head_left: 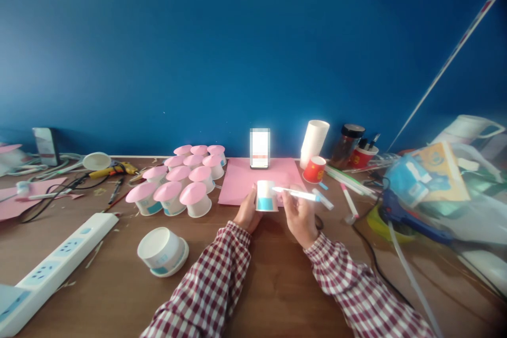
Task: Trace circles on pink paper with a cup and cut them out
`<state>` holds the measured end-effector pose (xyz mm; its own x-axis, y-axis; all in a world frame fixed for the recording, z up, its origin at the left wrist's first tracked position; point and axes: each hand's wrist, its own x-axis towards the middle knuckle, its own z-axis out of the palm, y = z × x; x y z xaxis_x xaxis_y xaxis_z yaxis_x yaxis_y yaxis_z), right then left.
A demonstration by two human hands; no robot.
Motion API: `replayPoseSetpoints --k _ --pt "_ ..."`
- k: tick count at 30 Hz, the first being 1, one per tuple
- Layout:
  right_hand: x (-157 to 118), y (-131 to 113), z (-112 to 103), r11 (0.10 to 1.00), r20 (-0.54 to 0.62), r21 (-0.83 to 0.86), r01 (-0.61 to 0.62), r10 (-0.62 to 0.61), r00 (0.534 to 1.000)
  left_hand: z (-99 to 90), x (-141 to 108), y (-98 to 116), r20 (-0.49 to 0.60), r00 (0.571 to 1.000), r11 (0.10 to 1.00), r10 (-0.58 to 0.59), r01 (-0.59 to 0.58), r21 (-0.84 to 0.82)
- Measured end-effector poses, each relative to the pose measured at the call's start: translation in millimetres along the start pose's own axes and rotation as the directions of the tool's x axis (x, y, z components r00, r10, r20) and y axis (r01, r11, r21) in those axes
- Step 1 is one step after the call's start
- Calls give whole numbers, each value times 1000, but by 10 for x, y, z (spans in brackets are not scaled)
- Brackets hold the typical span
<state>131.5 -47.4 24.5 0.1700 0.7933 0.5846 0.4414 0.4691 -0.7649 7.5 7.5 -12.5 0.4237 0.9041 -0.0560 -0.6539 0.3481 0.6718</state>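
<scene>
My left hand (248, 209) grips a small white paper cup (266, 189) with a blue patch on its side. The cup is upside down, its wider rim lowest. In my right hand (301, 215) is a white marker pen (303, 195) with a blue end, pinched between thumb and fingers. Its tip points left at the cup's side; whether it touches, I cannot tell. Both hands are just in front of a pink paper sheet (237, 185). To the left stand several upturned cups with pink round caps (195, 192).
Near my left forearm sits a larger white tub (160, 248). A power strip (59, 259) lies at the left. Behind the sheet are a phone (260, 161), a cup stack (315, 140) and a red cup (315, 169). A blue glue gun (412, 222) and plastic bags crowd the right.
</scene>
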Motion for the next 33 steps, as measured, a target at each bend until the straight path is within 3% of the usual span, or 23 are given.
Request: replayPoseSetpoints --k 33 --pt "-11 -3 -15 990 11 -119 79 -78 997 16 -3 17 -24 1000 1000 7 -7 -8"
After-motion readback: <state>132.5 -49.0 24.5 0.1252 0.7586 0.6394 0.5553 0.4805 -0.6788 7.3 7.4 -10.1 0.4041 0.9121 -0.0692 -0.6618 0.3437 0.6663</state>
